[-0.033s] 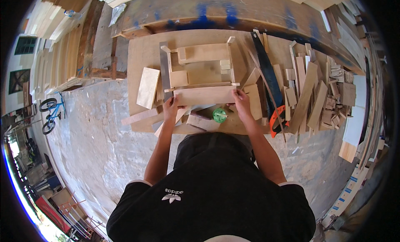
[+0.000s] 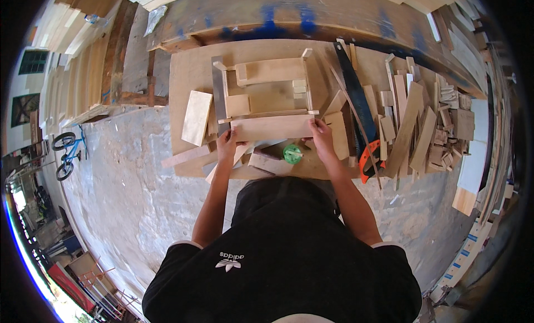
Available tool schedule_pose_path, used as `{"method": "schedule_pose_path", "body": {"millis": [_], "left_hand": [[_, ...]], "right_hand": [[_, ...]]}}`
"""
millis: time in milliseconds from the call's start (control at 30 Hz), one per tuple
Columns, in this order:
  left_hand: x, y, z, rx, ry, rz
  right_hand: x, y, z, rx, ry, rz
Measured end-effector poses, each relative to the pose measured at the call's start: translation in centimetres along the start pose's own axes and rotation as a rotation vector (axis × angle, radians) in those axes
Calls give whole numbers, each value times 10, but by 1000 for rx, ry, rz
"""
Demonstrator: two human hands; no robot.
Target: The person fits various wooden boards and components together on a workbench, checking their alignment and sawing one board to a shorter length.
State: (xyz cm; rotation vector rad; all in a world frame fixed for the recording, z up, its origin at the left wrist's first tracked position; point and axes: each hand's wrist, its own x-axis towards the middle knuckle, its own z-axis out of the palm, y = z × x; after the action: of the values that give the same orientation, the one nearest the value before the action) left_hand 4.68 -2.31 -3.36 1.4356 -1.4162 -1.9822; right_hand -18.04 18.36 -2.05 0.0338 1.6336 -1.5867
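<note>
A flat wooden board (image 2: 272, 127) lies across between my hands, its long side towards me. My left hand (image 2: 227, 140) grips its left end, and my right hand (image 2: 321, 135) has hold of the right end. Just beyond the board, touching or very near it, stands a wooden frame (image 2: 223, 86) with short posts at its corners. Inside the frame are a wide wooden block (image 2: 267, 71), a squarish block (image 2: 238, 104) and a small pale block (image 2: 300, 86). On my side of the board sits a green round container (image 2: 292, 154) with a light stick across it.
The work sits on a plywood sheet (image 2: 186, 61). At right lie a handsaw (image 2: 356, 89) with an orange handle and heaps of wood offcuts (image 2: 409, 128). A pale board (image 2: 197, 117) rests to the left. A paint-stained bench (image 2: 233, 14) runs along the far side.
</note>
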Motion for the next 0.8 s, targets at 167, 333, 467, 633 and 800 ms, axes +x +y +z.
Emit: {"method": "schedule_pose_path", "body": {"millis": [167,333,467,633,800], "left_hand": [[-2,0,3,-73,19,25],[-3,4,3,-50,-8,16],[-4,5,5,-54,4,-19],[-4,7,4,-45,-21,-29],[-4,7,7,-64,6,-57]], "right_hand": [[-2,-4,1,16,6,13],[-1,-8,2,27,21,33],[0,-9,3,19,53,18],[4,-9,0,-1,63,-8],[12,5,-5,-44,79,-98]]}}
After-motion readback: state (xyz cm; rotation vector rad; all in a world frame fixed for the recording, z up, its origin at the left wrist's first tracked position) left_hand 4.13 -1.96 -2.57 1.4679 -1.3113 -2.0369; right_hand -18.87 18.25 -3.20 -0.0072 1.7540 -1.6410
